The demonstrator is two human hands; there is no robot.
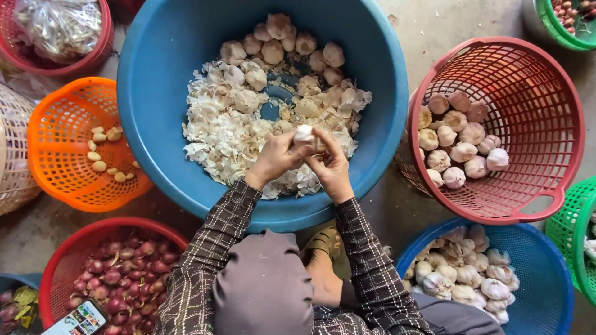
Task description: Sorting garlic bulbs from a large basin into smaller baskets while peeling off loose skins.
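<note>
Head view, left hand (275, 160) and right hand (330, 166) closed around garlic bulb (304, 134), above blue tub (155, 74)

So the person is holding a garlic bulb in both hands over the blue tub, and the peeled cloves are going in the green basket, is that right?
Not quite. In the head view, both hands hold the garlic bulb over the blue tub, but the peeled cloves lie in the orange basket, not a green one.

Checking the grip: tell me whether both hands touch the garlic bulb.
Touching. The head view shows the left hand and right hand wrapped around the garlic bulb.
</note>
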